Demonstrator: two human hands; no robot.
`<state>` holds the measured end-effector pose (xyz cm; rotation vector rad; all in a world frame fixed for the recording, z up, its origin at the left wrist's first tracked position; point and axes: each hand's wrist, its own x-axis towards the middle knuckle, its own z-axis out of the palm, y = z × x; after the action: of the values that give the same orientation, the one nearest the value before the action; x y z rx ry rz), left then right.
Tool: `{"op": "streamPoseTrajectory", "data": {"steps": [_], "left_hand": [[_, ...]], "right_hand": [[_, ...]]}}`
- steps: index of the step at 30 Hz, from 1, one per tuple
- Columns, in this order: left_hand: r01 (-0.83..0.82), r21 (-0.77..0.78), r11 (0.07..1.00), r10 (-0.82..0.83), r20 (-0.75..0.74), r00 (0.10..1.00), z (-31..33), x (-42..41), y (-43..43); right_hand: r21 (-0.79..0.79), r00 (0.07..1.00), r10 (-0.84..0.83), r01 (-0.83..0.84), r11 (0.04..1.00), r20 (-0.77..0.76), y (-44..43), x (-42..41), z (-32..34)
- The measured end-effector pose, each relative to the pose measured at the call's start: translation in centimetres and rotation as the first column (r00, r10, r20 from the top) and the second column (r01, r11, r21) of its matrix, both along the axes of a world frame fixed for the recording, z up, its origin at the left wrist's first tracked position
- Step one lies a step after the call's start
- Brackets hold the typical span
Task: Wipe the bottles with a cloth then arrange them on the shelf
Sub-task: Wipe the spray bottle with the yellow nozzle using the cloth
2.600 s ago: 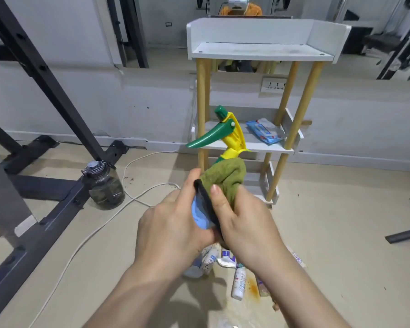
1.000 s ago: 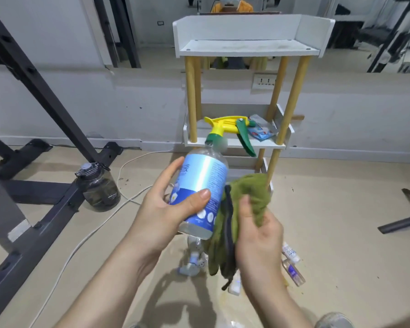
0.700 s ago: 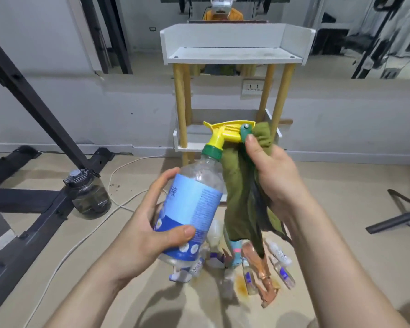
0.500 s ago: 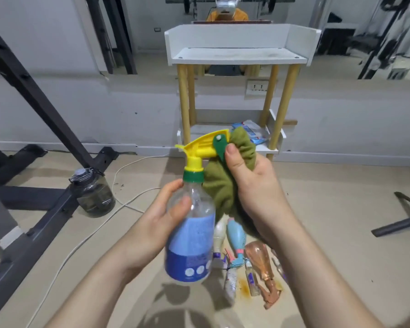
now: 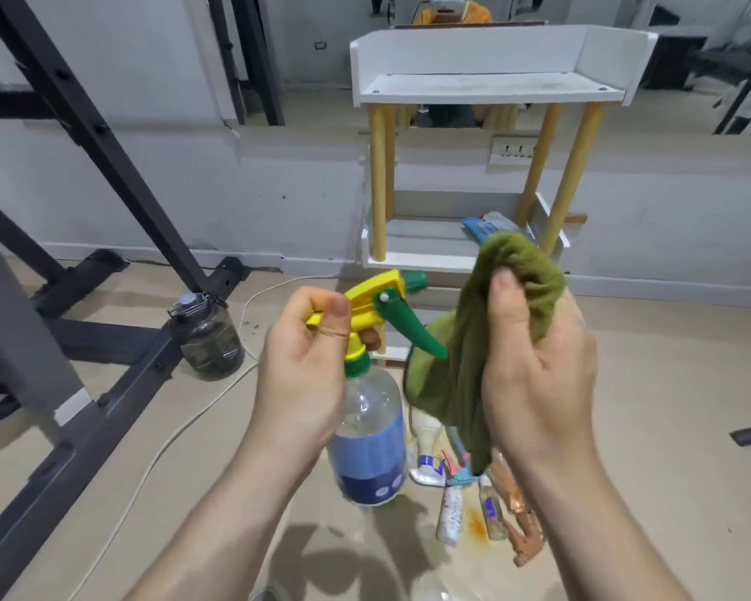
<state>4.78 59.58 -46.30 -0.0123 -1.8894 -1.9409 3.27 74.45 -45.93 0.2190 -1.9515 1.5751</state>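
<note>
Your left hand (image 5: 304,362) grips the spray bottle (image 5: 371,440) at its yellow neck, fingers curled under the trigger head. The bottle hangs upright before you, above the floor and short of the shelf (image 5: 465,52). Your right hand (image 5: 534,375) clutches the bunched green cloth (image 5: 460,353) just beside the trigger. The thin plastic body looks light, probably slick, and likely to dent under a squeeze, so take it by the stiff neck, clear of the trigger. More bottles (image 5: 449,509) lie on the floor.
</note>
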Motion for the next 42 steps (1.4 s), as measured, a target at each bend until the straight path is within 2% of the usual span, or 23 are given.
{"op": "streamPoseTrajectory", "data": {"steps": [1, 3, 4, 6, 10, 11, 13, 15, 16, 17, 18, 21, 24, 27, 29, 32, 34, 36, 37, 39, 40, 41, 42], "left_hand": [[-0.008, -0.071, 0.997, 0.008, 0.003, 1.000, -0.4, 0.0, 0.1], [-0.003, -0.231, 0.973, 0.007, 0.017, 1.000, -1.0, 0.1, 0.3], [-0.004, -0.283, 0.959, 0.012, 0.029, 1.000, -1.2, 0.2, 0.3], [-0.016, -0.343, 0.939, 0.033, 0.042, 0.999, -1.1, 0.5, -0.1], [-0.069, -0.498, 0.864, 0.096, 0.030, 0.995, -0.8, 0.5, -0.9], [-0.081, -0.516, 0.853, 0.117, 0.038, 0.992, -0.9, 0.3, -1.0], [-0.112, -0.498, 0.860, 0.165, 0.064, 0.984, -1.0, 0.2, -1.2], [-0.142, -0.407, 0.902, 0.198, 0.099, 0.975, -0.8, 0.0, -1.9], [-0.152, -0.355, 0.922, 0.204, 0.114, 0.972, -0.6, 0.0, -2.3], [-0.156, -0.315, 0.936, 0.202, 0.119, 0.972, -0.5, 0.1, -2.4], [-0.157, -0.292, 0.944, 0.198, 0.119, 0.973, -0.3, 0.2, -2.3], [-0.188, -0.276, 0.942, 0.231, 0.129, 0.964, -0.6, 0.1, -1.7], [-0.244, -0.167, 0.955, 0.269, 0.149, 0.952, -0.4, 0.1, -1.8], [-0.265, -0.060, 0.962, 0.272, 0.186, 0.944, -0.3, 0.0, -2.6], [-0.229, 0.004, 0.973, 0.221, 0.253, 0.942, -0.3, -0.1, -2.7], [-0.134, 0.057, 0.989, 0.109, 0.321, 0.941, 0.1, 0.0, -2.9], [-0.075, -0.041, 0.996, 0.084, 0.328, 0.941, 0.2, -0.1, -3.8], [-0.042, -0.259, 0.965, 0.126, 0.318, 0.940, 0.2, -0.2, -4.7], [-0.039, -0.376, 0.926, 0.165, 0.309, 0.937, 0.3, -0.1, -4.8], [-0.075, -0.569, 0.819, 0.266, 0.261, 0.928, 0.4, 0.2, -4.7], [-0.112, -0.656, 0.747, 0.328, 0.216, 0.920, 0.6, 0.4, -4.7], [-0.157, -0.721, 0.675, 0.387, 0.165, 0.907, 1.0, 0.5, -4.9], [-0.209, -0.742, 0.637, 0.430, 0.117, 0.895, 1.4, 0.6, -5.3]], "right_hand": [[0.162, 0.997, 0.029, -0.016, 0.987, -0.074, -0.8, 0.4, 0.4], [0.540, 0.989, 0.048, 0.037, 0.841, -0.142, -3.0, 0.4, 0.2], [0.637, 0.992, 0.043, 0.045, 0.770, -0.121, -3.9, 0.1, -0.1], [0.694, 0.999, 0.018, 0.021, 0.720, -0.049, -4.5, -0.6, 0.3], [0.722, 0.977, 0.035, -0.180, 0.669, 0.211, -3.4, -2.2, 1.6], [0.704, 0.967, 0.027, -0.202, 0.681, 0.252, -3.3, -2.6, 1.6], [0.535, 0.925, 0.009, -0.227, 0.814, 0.379, -3.1, -3.9, 0.9], [0.171, 0.874, 0.057, -0.157, 0.973, 0.482, -2.0, -5.1, 0.2], [-0.036, 0.859, 0.110, -0.106, 0.994, 0.500, -1.3, -5.2, -0.1], [-0.210, 0.854, 0.178, -0.083, 0.974, 0.489, -0.7, -5.0, -0.2], [-0.288, 0.851, 0.251, -0.124, 0.950, 0.462, -0.8, -4.6, -0.4], [-0.138, 0.849, 0.367, -0.340, 0.930, 0.379, -3.7, -2.7, -1.2], [0.133, 0.926, 0.257, -0.301, 0.944, 0.276, -5.5, -2.5, -3.2], [0.460, 0.959, 0.208, -0.275, 0.844, 0.192, -5.0, -2.7, -4.9], [0.574, 0.967, 0.205, -0.256, 0.777, 0.154, -5.0, -2.7, -5.1], [0.646, 0.984, 0.175, -0.147, 0.750, 0.021, -5.2, -3.3, -4.9], [0.704, 0.988, 0.143, -0.062, 0.707, -0.057, -4.8, -3.8, -4.9], [0.765, 0.980, 0.182, -0.055, 0.642, -0.083, -4.1, -4.1, -4.7], [0.780, 0.976, 0.213, -0.096, 0.619, -0.049, -3.7, -4.4, -4.7], [0.820, 0.967, 0.218, -0.230, 0.524, 0.132, -3.2, -5.2, -4.8], [0.796, 0.946, 0.189, -0.324, 0.512, 0.263, -2.9, -5.4, -5.2], [0.710, 0.902, 0.147, -0.414, 0.569, 0.407, -2.2, -5.6, -5.7], [0.533, 0.829, 0.162, -0.480, 0.697, 0.536, -1.4, -5.4, -6.2]]}}
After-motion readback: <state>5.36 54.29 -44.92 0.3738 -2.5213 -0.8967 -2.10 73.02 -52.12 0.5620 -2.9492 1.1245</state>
